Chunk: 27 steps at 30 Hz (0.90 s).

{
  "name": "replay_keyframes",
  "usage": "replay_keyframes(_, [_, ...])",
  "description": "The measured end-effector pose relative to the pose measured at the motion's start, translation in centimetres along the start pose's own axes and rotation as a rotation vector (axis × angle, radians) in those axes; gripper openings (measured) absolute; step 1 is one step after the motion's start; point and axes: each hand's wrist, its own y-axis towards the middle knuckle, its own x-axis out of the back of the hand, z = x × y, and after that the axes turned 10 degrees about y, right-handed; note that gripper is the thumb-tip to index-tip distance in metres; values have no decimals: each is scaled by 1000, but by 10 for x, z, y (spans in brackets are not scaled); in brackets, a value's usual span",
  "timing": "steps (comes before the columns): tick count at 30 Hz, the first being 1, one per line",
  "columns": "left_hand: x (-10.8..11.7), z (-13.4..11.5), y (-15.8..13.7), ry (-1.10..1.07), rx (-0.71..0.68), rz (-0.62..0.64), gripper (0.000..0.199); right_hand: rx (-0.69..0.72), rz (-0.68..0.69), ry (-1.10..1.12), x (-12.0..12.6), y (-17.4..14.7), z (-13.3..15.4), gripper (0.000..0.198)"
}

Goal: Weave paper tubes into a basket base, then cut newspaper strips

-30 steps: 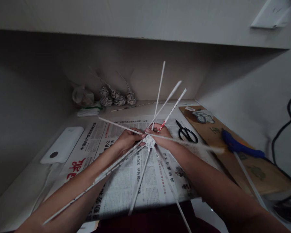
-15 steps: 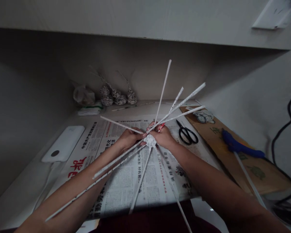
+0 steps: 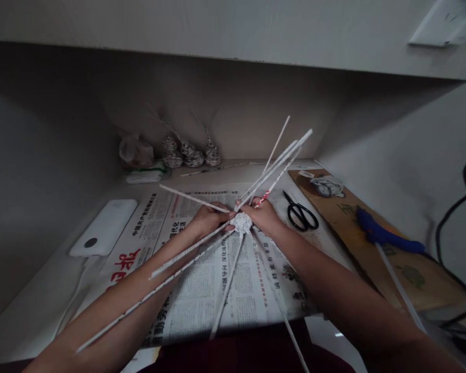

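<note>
In the head view, 报 in large red and 中国共产党 in black can be read on the newspaper (image 3: 190, 311); the green print on the cardboard (image 3: 334, 220) at right cannot be made out surely. One round woven piece (image 3: 242, 223) is held over the paper, at least nine paper strips (image 3: 303, 140) spread from it. Its left edge is pinched by the closed left hand (image 3: 207, 220); strips at its far right edge are gripped by the closed right hand (image 3: 264, 215). One pair of scissors (image 3: 292, 206) is seen at right, one white power bank (image 3: 104, 227) at left, three gourd-shaped weaves (image 3: 192, 155) at far left, one blue glue gun (image 3: 386, 235) on the cardboard.
</note>
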Motion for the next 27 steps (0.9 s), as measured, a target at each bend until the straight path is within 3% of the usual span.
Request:
replay_keyframes(4, [-1, -2, -1, 5, 2, -24, 44, -2, 86, 91, 2, -3, 6, 19])
replay_keyframes(9, [-1, -4, -2, 1, 15, -45, 47, -8, 192, 67, 4, -5, 9, 25])
replay_keyframes(17, [-3, -6, -4, 24, 23, -19, 42, 21, 76, 15, -1, -3, 1, 28])
replay_keyframes(27, [-3, -4, -2, 4, 10, -46, 39, 31, 155, 49, 2, -1, 3, 25])
